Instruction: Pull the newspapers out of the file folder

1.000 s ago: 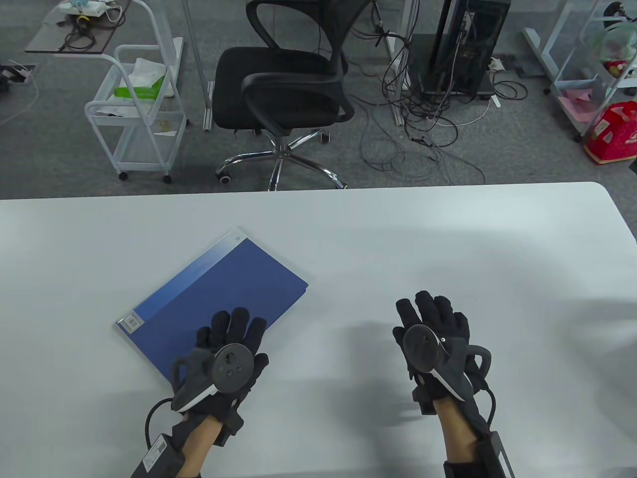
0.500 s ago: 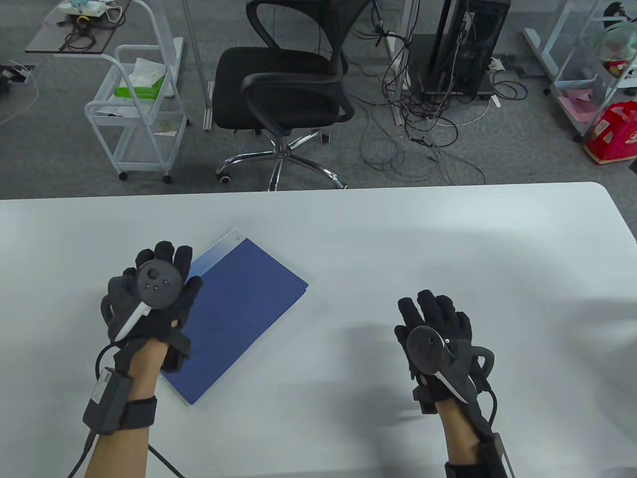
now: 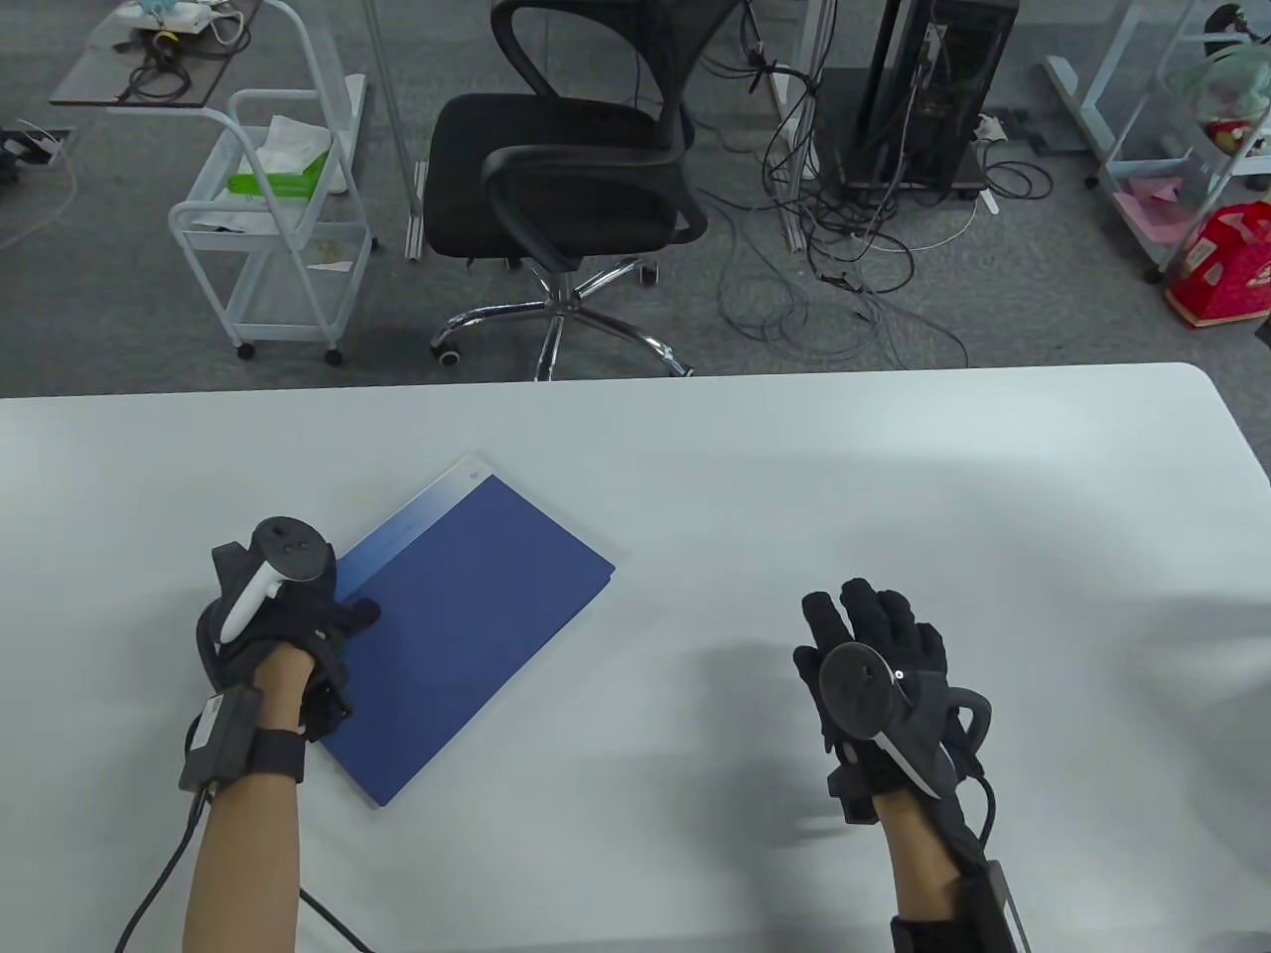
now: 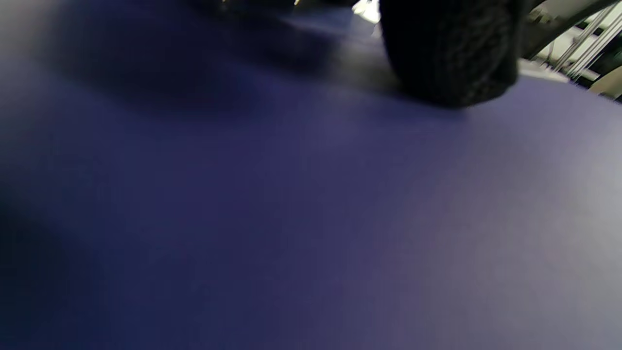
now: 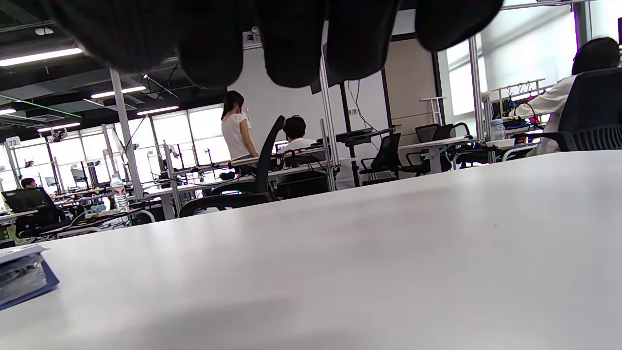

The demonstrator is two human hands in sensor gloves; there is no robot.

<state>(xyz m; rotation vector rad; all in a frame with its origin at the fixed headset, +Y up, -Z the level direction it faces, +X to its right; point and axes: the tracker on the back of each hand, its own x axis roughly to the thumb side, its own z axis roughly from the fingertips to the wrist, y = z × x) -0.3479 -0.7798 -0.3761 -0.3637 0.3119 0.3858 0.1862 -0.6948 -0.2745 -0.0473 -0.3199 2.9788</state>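
Note:
A blue file folder lies closed and slanted on the white table, left of centre. My left hand is at the folder's left long edge. Its thumb lies on top of the cover and the other fingers are hidden beneath the hand at the edge. In the left wrist view the blue cover fills the frame, with one gloved fingertip touching it. My right hand is open and flat, empty, over bare table to the right. The right wrist view shows the folder's corner with grey printed paper inside.
A paler strip runs along the folder's far-left edge. Beyond the table's far edge stand a black office chair, a white wire cart and a computer tower with tangled cables.
My left hand moved from the folder's near end up to its left edge, then turned and lowered, so its thumb now lies on the cover. The right hand barely shifted.

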